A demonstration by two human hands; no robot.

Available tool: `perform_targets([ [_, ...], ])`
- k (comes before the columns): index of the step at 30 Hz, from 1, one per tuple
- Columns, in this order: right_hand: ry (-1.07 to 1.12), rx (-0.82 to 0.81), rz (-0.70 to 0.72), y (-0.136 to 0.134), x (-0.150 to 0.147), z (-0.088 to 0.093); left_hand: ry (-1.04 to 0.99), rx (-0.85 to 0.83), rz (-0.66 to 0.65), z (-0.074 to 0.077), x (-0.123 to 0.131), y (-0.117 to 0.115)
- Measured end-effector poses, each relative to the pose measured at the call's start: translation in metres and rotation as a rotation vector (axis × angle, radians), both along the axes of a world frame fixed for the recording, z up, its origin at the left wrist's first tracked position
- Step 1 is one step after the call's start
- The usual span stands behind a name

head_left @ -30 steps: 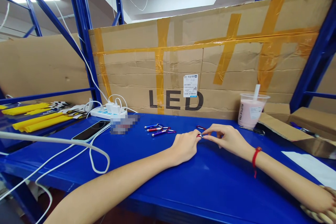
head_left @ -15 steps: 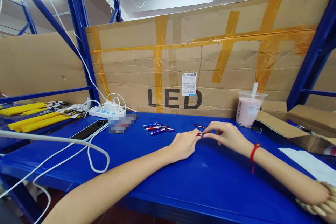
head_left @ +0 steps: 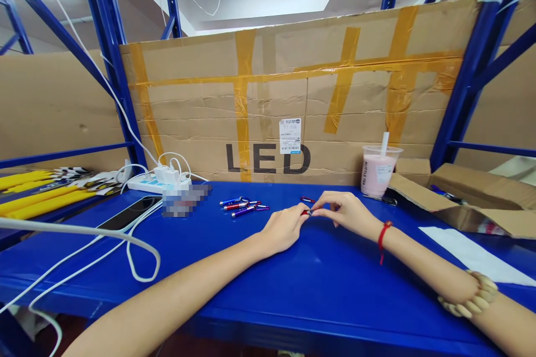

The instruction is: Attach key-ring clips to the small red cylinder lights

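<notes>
My left hand (head_left: 281, 231) is closed around a small red keychain flashlight (head_left: 307, 212), most of which the fingers hide. My right hand (head_left: 347, 215) meets it from the other side, thumb and fingertips pinched on the metal end of the flashlight. Both hands are low over the blue tabletop (head_left: 268, 290). Left of them lie several similar small metal flashlights: a blue one (head_left: 233, 201), a red one (head_left: 235, 207) and a purple one (head_left: 245, 211), with clips at their ends. Just behind the fingertips is a small red clip (head_left: 307, 199).
A cup of pink drink with a straw (head_left: 377, 173) stands at the back right, beside an open cardboard box (head_left: 473, 217) and white paper (head_left: 469, 251). At left are a phone (head_left: 129, 213), a power strip (head_left: 144, 183) and looping white cables (head_left: 144, 279). A large cardboard sheet (head_left: 201, 117) closes the back.
The view has turned slightly to the right, so everything sits further left. Both hands keep their hold on the red flashlight, with only slight finger movement.
</notes>
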State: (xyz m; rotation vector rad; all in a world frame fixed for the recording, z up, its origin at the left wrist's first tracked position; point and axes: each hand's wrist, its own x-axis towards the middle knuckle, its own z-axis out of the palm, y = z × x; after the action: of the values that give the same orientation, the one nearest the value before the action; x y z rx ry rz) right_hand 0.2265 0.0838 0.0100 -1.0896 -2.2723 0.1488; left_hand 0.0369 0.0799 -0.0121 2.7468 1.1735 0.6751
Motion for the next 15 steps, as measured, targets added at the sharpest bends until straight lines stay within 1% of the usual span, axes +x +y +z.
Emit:
perform_targets([
  [10,0.017,-0.016,-0.01,-0.0008,-0.0013,-0.0018,-0.091,-0.059,-0.086,-0.0005,-0.0003,0.0018],
  [12,0.03,-0.037,-0.011,-0.0011,-0.0022,-0.0028,-0.09,-0.056,-0.095,-0.0011,0.0002,0.0022],
  [15,0.086,-0.111,-0.03,-0.0015,-0.0038,-0.0035,-0.086,-0.059,-0.103,-0.002,0.0006,0.0027],
])
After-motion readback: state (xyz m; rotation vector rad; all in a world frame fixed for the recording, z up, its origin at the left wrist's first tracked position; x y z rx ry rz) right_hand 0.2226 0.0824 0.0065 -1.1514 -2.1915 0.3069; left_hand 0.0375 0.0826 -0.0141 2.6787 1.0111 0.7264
